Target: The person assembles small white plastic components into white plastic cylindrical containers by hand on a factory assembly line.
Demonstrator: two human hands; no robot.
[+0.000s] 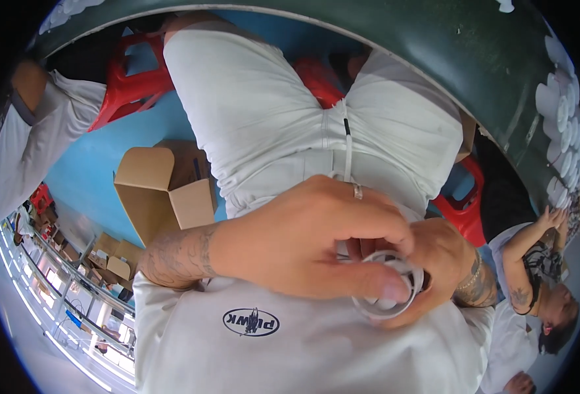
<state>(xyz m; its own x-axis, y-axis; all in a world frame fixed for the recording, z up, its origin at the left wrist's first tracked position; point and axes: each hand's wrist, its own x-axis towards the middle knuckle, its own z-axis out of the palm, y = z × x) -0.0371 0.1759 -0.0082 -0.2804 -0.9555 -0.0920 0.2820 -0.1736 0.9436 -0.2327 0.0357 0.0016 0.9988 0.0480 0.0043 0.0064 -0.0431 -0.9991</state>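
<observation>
A white, hollow, ring-like round piece (383,305) is held in front of my shirt, right of the middle; its exact kind I cannot make out. My left hand (309,246) comes in from the left with its thumb pressed on the inside of the piece. Its index finger curls at the upper rim, and the other fingertips are partly hidden. My right hand (444,259) wraps the piece from the right, most of its fingers behind it. Both hands are closed on it and touch each other or nearly so.
Beyond my knees stands a dark green table (461,52), with many white round pieces (562,118) on its right side. An opened cardboard box (146,171) lies on the blue floor at left. Red stools (132,79) stand nearby. People sit on both sides, one (536,276) close at right.
</observation>
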